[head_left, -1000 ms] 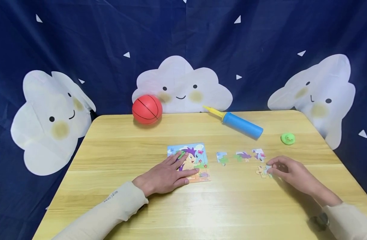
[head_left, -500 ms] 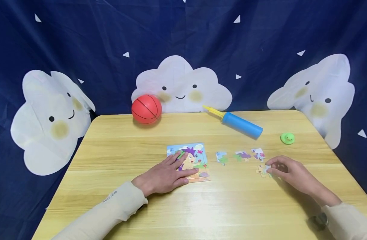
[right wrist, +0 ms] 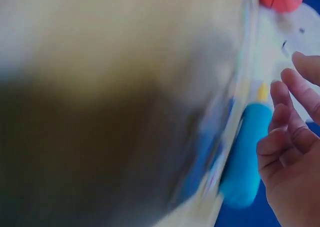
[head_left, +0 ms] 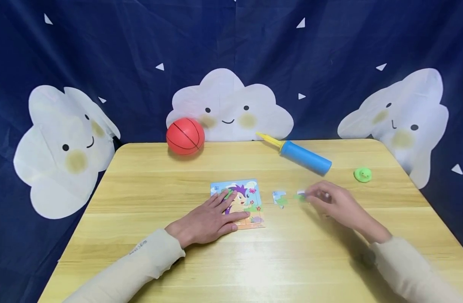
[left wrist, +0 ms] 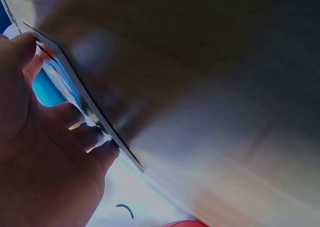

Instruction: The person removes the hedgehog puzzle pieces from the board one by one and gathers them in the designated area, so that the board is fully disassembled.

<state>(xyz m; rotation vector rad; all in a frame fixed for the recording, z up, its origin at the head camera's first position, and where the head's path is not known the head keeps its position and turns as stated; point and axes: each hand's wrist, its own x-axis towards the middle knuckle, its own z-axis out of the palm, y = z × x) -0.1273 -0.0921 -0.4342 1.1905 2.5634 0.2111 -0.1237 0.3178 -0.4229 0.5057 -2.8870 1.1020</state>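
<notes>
In the head view my left hand (head_left: 212, 221) lies spread, fingers straight, on a square jigsaw puzzle (head_left: 256, 198) with a purple-haired cartoon animal. In the left wrist view the fingers of the left hand (left wrist: 60, 132) rest over the puzzle's edge. My right hand (head_left: 337, 204), slightly blurred, hovers with bent fingers beside a puzzle piece (head_left: 300, 194) and partly covers it. The right wrist view shows the fingers of the right hand (right wrist: 295, 152) loosely curled and apart, nothing between them. Another puzzle piece (head_left: 279, 198) lies left of that one. Pieces farther right are mostly hidden behind the right hand.
On the wooden table (head_left: 171, 261) a red ball (head_left: 185, 136) sits at the back edge. A blue air pump (head_left: 305, 158) with a yellow nozzle lies to its right, and a small green duck toy (head_left: 363, 174) stands farther right. A dark blue cloud-patterned curtain (head_left: 140, 42) hangs behind.
My right hand has moved left and away from me, from the lower right piece to the upper middle piece. The left hand has stayed on the puzzle.
</notes>
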